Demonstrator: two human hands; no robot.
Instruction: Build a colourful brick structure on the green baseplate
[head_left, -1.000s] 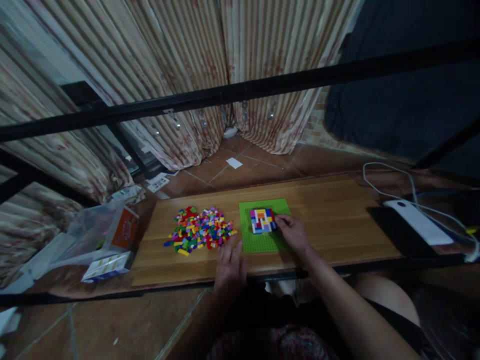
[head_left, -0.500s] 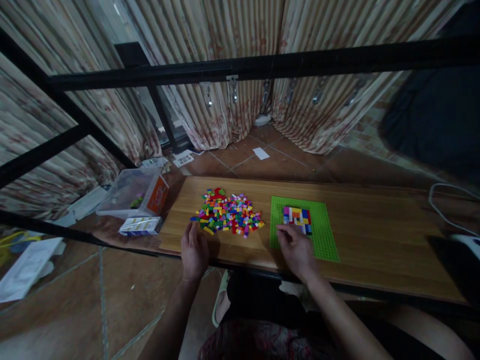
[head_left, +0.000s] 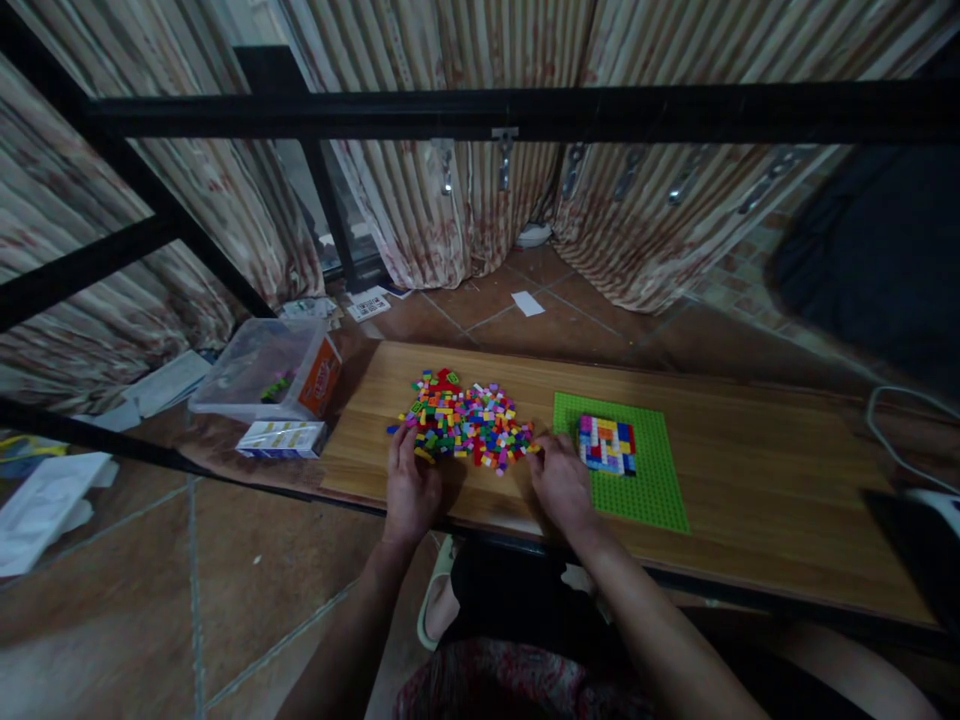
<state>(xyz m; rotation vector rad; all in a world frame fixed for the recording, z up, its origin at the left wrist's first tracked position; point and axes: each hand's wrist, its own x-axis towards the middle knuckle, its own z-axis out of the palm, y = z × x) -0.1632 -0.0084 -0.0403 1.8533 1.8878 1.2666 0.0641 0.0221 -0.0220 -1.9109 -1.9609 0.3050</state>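
Nearest, on the near side of the pile (head_left: 469,420) of bricks, a slipper (head_left: 442,562) shows past the front edge of the worktop (head_left: 750,450). The left hand (head_left: 412,490) is at the pile's near left edge, fingers curled at the outermost bricks; the right hand (head_left: 562,483) is at its right end, thumb and fingertips drawn close together beside a yellow brick (head_left: 533,449). The light is dim and the fingertips small, so I cannot tell whether either grip is clamped on a brick or merely touching. The pile lies between and slightly beyond the hands, its long axis running left to right: rightward of the left grip, leftward of the right one, both about equally near. Right of the pile, just past the right hand, is a green plate (head_left: 652,505) bearing a block (head_left: 606,445) of joined bricks. Left of the pile sit a carton (head_left: 281,440) and, behind it, a clear tub (head_left: 225,395). Beyond the pile, a paper (head_left: 528,304) lies on the tiled floor (head_left: 480,315), with striped curtains (head_left: 465,230) behind.
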